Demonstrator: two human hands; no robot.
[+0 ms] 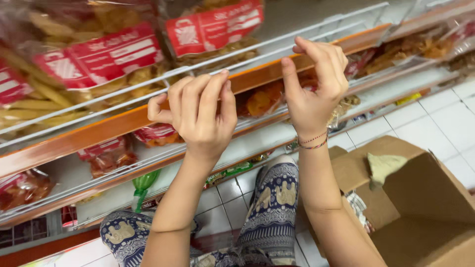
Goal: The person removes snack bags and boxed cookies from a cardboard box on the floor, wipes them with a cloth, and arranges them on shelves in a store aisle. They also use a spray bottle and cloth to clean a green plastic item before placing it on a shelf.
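Both hands are up at the white wire rail (277, 42) that fronts the upper shelf. The left hand (200, 116) has its fingers curled together over the wire, the grip closed on the rail, thumb sticking out to the side. The right hand (314, 81) is a little higher, thumb and forefinger drawn close as if pinching at the rail or something thin just by it; whether anything sits between those fingertips I can't tell, so that grip stays a question mark.

Just behind the wire, bagged snacks with red labels (99, 62) are already standing on the upper shelf, pale sticks and golden chips, leaning against the rail. Under the orange shelf edge (99, 131) the next level down holds more bags (106, 155), reddish ones, with bare white stretches between them, so by the look of it that level is only partly filled.

Down at the right an open cardboard box (420, 198) sits on the white tiled floor (445, 118), flaps up; its inside is mostly out of sight, so what's left in it can't be judged. The person is crouched, patterned blue trousers (272, 207) in view between the arms.
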